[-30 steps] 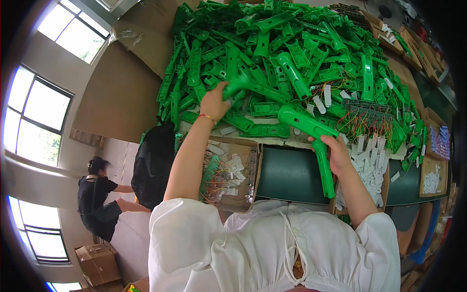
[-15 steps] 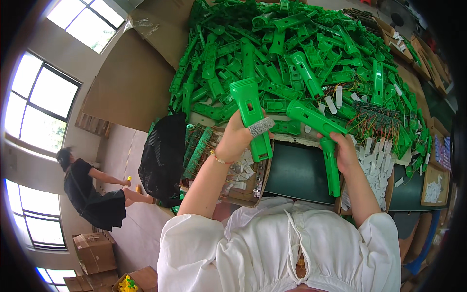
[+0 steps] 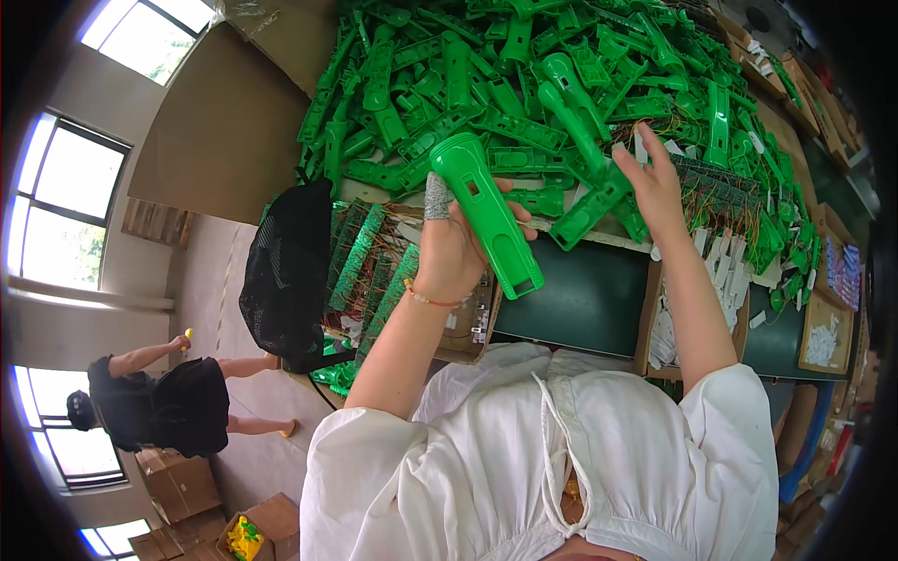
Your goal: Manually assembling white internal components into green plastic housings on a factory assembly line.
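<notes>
The smooth green casing [image 3: 488, 215] could slip from the left hand [image 3: 451, 254] loosely clasping it; rightward, the right hand [image 3: 662, 194] is spread.

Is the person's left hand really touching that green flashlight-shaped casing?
Touching. The head view shows the left hand cradling the green flashlight-shaped casing: it lies across the palm, with fingers emerging from behind its right edge.
</notes>
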